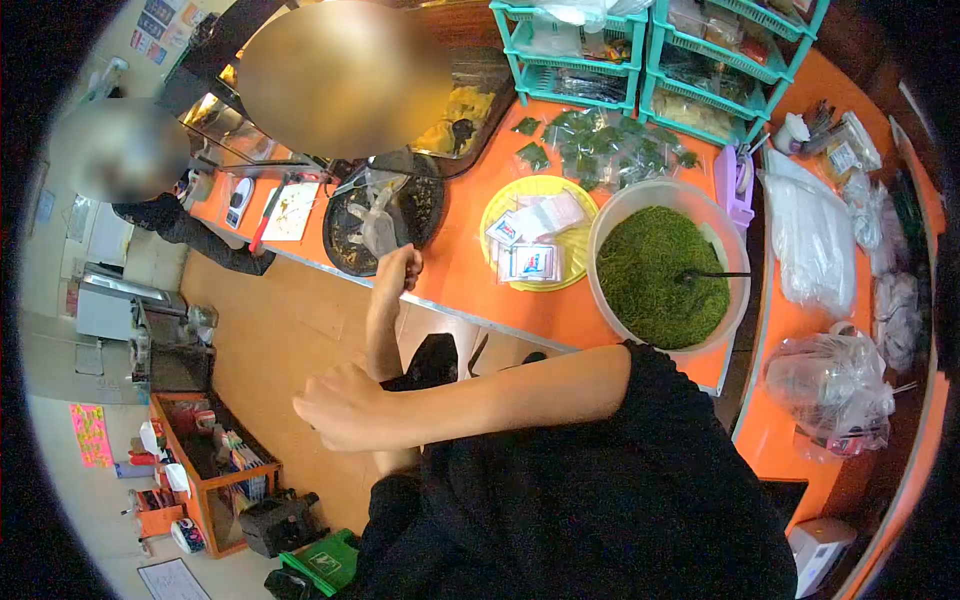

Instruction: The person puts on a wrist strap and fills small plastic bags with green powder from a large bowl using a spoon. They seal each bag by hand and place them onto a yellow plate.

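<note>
My left hand (400, 268) is at the table's near edge, fingers closed on what looks like the end of a clear plastic bag (378, 228). That bag lies over a round black tray (342, 245) with crumb-like bits in it. My right forearm crosses in front of my left one. My right hand (345, 405) is curled closed over the floor, left of my left forearm; its fingers face away, so anything inside is hidden.
On the orange table (460, 240) stand a yellow basket (492, 205) with small packets, a tub of chopped greens (660, 275) with a black-handled utensil, and bagged green leaves (600, 145). Teal racks (578, 75) stand behind. Two people are across and left; a knife (265, 222) lies by a white board.
</note>
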